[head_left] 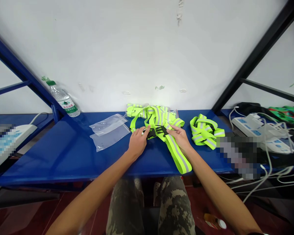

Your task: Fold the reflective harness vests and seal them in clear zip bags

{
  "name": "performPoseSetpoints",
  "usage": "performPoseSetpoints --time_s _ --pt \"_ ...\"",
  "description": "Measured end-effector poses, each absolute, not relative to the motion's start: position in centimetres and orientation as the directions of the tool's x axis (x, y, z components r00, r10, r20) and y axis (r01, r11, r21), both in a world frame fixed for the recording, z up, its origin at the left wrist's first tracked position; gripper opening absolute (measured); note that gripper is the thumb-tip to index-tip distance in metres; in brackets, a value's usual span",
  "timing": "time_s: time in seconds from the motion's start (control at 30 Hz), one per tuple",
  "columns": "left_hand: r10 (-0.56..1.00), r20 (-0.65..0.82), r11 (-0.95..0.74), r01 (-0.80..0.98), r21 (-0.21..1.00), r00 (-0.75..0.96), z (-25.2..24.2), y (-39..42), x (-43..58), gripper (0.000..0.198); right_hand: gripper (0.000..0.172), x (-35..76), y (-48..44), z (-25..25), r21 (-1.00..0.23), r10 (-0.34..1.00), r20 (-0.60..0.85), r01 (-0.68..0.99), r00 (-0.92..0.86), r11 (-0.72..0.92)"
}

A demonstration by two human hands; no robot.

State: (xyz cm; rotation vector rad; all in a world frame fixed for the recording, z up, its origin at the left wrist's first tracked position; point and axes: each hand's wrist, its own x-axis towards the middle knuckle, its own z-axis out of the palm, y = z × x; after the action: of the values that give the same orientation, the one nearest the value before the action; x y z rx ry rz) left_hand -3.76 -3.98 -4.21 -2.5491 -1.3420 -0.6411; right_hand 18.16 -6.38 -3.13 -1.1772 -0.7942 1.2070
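Item: black plastic buckle [155, 132], low over the blue steel shelf [51, 163], pinched at both sides by my left hand [137, 142] and right hand [180, 137]. Risk: the loose neon-yellow reflective strap [177, 153] could twist if tugged unevenly.

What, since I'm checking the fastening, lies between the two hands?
In the head view, a black plastic buckle of the yellow reflective vest lies between the left hand and right hand.

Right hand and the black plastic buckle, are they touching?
Touching: the head view shows the right hand with its fingertips resting on the black plastic buckle.
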Motion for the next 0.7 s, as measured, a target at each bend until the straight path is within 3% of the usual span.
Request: performPoseSetpoints --time_s 0.1,0.17,0.27,0.33,0.4,0.5,0.7 --pt "0.756 0.449 -0.558 0.827 0.062 0.476 -4.0 -4.0 -3.7 0.056 0.082 18.2 -6.4 -3.3 -0.960 0.967 -0.128 -0.272 0.220 -0.065" --pt "0.763 0.422 -0.590 0.795 0.142 0.490 -3.8 -4.0 -3.8 0.053 0.080 18.2 -6.3 -3.4 -0.962 0.971 -0.115 -0.266 0.210 -0.056" --pt "0.819 0.343 -0.574 0.681 0.455 0.461 -3.6 -3.8 -4.0 0.041 0.077 18.2 -6.3 -3.4 -0.960 0.977 -0.078 -0.281 0.199 -0.019" --pt "0.879 0.239 -0.450 0.551 0.703 0.413 -3.4 -3.6 -4.1 0.043 0.071 18.1 -6.3 -3.3 -0.955 0.982 -0.050 -0.296 0.183 0.006" --pt "0.907 0.125 -0.302 0.413 0.859 0.403 -3.1 -3.5 -4.2 0.043 0.062 18.1 -6.4 -3.2 -0.953 0.987 -0.022 -0.301 0.159 0.027" --pt "0.891 0.033 -0.200 0.326 0.924 0.453 -2.5 -3.6 -4.3 0.044 0.056 18.2 -6.5 -3.1 -0.959 0.989 0.010 -0.277 0.148 0.051" --pt "0.844 -0.005 -0.260 0.418 0.870 0.536 -1.7 -3.5 -4.8 0.050 0.066 18.3 -5.9 -4.0 -0.983 0.977 0.046 -0.164 0.207 0.081"
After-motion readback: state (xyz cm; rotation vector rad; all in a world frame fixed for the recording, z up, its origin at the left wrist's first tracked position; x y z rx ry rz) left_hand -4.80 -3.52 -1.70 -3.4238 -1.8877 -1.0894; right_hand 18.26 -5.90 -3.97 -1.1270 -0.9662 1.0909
